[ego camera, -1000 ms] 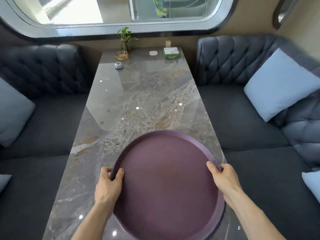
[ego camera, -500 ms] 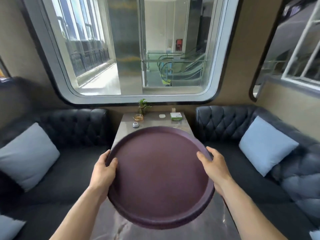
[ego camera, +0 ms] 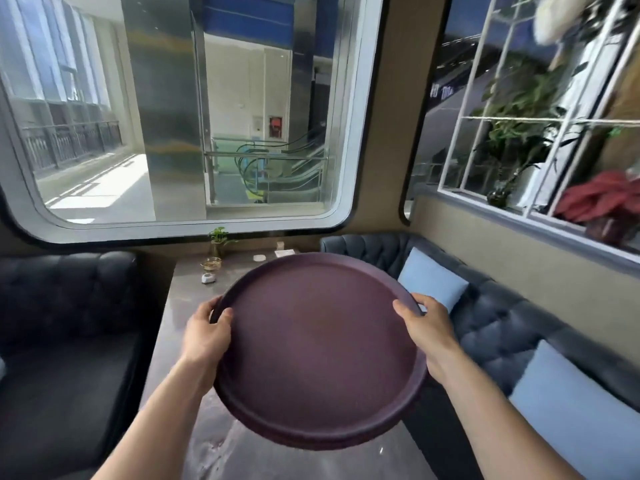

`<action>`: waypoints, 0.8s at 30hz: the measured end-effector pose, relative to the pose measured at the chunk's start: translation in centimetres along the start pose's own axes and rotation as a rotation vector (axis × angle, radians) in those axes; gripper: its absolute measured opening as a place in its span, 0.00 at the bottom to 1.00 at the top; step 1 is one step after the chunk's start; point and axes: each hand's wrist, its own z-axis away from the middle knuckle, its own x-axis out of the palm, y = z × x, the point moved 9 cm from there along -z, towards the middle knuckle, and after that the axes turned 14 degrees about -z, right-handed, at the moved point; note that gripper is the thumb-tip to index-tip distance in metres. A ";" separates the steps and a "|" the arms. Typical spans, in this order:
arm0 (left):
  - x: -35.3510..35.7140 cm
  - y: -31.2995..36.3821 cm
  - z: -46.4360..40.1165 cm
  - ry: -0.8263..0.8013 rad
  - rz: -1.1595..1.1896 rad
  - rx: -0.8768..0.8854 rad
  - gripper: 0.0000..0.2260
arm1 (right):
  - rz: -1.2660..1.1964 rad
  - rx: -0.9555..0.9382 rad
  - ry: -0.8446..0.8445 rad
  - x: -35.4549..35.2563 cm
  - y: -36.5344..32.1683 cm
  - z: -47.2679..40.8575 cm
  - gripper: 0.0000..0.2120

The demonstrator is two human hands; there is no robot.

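A large round purple tray (ego camera: 318, 348) is held up in the air over the marble table (ego camera: 166, 327), tilted with its near edge lower. My left hand (ego camera: 206, 332) grips the tray's left rim, thumb on top and fingers curled under. On the right rim my right hand (ego camera: 427, 323) grips the same way. The tray carries nothing.
At the table's far end stand a small potted plant (ego camera: 219, 237), a glass bowl (ego camera: 211, 263), a small white object (ego camera: 207, 278) and a white box (ego camera: 285, 252). Dark tufted sofas (ego camera: 65, 306) flank the table; light blue cushions (ego camera: 431, 284) lie on the right sofa.
The tray has been lifted off the table and raised. My view has swung upward and to the right, showing more window and the right wall. Both hands keep their grip on the rim.
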 end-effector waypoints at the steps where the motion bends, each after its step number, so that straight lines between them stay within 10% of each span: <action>1: 1.9 0.6 0.4 -0.049 0.002 0.012 0.16 | -0.001 0.001 0.037 -2.2 -0.1 0.5 0.25; 11: 26.5 10.0 14.2 -0.544 -0.052 0.264 0.19 | 0.006 -0.023 0.574 -31.8 -1.5 11.8 0.05; 24: 48.4 16.1 62.0 -1.287 -0.003 0.505 0.15 | -0.033 -0.024 1.410 -66.0 -1.3 52.6 0.23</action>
